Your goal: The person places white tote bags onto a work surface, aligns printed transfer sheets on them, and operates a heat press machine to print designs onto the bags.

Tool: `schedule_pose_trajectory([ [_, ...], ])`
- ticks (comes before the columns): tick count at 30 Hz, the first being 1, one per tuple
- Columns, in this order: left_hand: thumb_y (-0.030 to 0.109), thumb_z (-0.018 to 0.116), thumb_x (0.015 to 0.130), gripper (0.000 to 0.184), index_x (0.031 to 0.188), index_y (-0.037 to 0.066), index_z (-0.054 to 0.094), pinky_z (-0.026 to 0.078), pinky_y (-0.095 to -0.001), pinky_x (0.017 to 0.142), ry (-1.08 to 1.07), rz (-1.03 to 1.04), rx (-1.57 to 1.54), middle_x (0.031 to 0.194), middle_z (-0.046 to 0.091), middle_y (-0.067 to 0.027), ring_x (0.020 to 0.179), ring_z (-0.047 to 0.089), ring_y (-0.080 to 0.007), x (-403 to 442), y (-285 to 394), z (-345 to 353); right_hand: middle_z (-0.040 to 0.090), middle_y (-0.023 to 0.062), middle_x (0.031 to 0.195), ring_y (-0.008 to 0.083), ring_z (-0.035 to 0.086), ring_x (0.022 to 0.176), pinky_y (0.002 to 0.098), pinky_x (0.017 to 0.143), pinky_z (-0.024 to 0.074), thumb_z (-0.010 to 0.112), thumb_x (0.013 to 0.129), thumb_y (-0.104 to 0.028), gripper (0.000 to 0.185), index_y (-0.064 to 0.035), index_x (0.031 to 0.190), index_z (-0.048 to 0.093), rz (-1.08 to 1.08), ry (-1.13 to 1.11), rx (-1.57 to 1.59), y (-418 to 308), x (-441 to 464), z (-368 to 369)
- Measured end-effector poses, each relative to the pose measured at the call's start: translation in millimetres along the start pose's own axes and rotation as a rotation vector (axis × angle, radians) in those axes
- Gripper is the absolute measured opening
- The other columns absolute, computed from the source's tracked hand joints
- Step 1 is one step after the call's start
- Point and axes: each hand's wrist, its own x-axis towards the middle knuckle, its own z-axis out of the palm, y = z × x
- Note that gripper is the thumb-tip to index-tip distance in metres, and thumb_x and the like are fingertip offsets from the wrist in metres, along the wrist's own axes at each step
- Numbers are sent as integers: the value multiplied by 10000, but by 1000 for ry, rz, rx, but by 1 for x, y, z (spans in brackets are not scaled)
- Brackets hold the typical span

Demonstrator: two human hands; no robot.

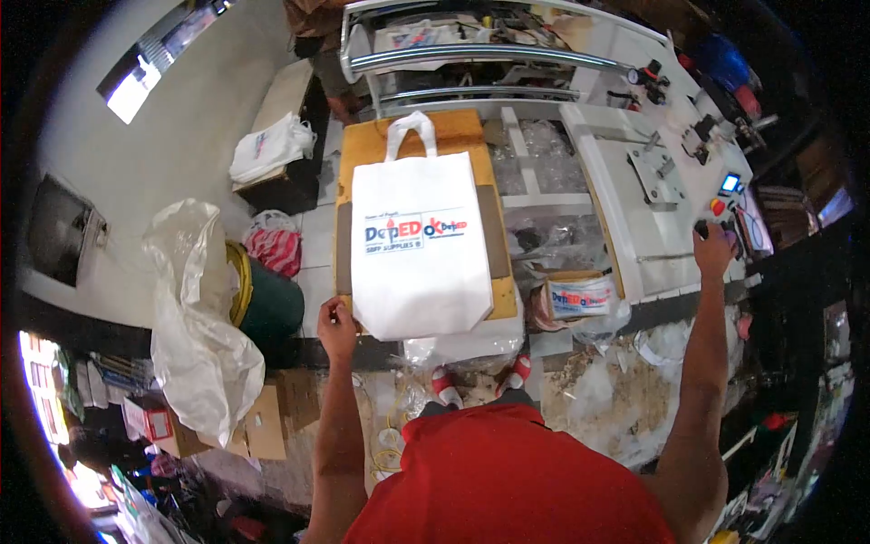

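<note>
A white tote bag (pixel 420 286) with blue and red "DepED" print lies flat on a yellow-brown board (pixel 458 127), its handle loop stretched toward the far side. My left hand (pixel 337 328) is beside the board's near left corner, close to the bag's lower edge. Its fingers are curled together, and whatever may be in them is too small to tell. Far to the right, my right hand (pixel 716 249) is closed around a black knob (pixel 701 229) on the white machine (pixel 594 181), near a red button (pixel 717 207) and a small lit display (pixel 729 184).
Folded white bags (pixel 272 148) lie on a dark box at the left. A green bin (pixel 272 313) and a large translucent plastic sack (pixel 195 308) stand nearer. Metal rollers (pixel 489 57) cross the back. A box with a printed bag (pixel 580 297) sits below the machine.
</note>
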Motion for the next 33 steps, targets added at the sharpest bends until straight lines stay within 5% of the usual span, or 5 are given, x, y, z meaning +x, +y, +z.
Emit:
schedule_pose_trajectory([
  [4,136,583,937,234,1109,-5,656,509,-378,794,41,10,-14,928,672,-129,837,626,-236,1,-10,-1,654,54,1142,367,526,1127,640,905,404,752,810,-410,434,-155,1148,658,39,-69,-59,-1,5,0],
  [8,199,576,990,267,1177,15,622,493,-299,531,-74,-87,-189,937,641,-97,650,602,-149,-4,13,-3,687,118,1087,389,570,1106,554,925,432,740,806,-400,414,-110,1097,687,-135,-51,74,26,10,26],
  [10,207,593,983,279,1180,10,621,497,-322,543,-123,-197,-276,972,651,-106,652,605,-145,-1,-7,2,716,94,976,366,571,1113,541,931,430,718,808,-395,352,-143,1053,701,-41,-86,-50,10,10,3],
  [14,153,575,966,236,1134,3,644,524,-358,720,-51,114,72,1042,685,-136,801,644,-218,1,-9,-3,678,69,1058,340,535,1111,541,933,436,717,808,-381,324,-135,1017,697,4,-74,-2,-3,5,-21],
  [33,43,546,876,143,967,-8,644,524,-413,766,161,76,39,909,670,-169,848,654,-339,0,-12,14,652,123,1075,415,524,1163,541,903,504,694,842,-283,291,-74,1035,636,41,-72,99,-10,4,-4],
])
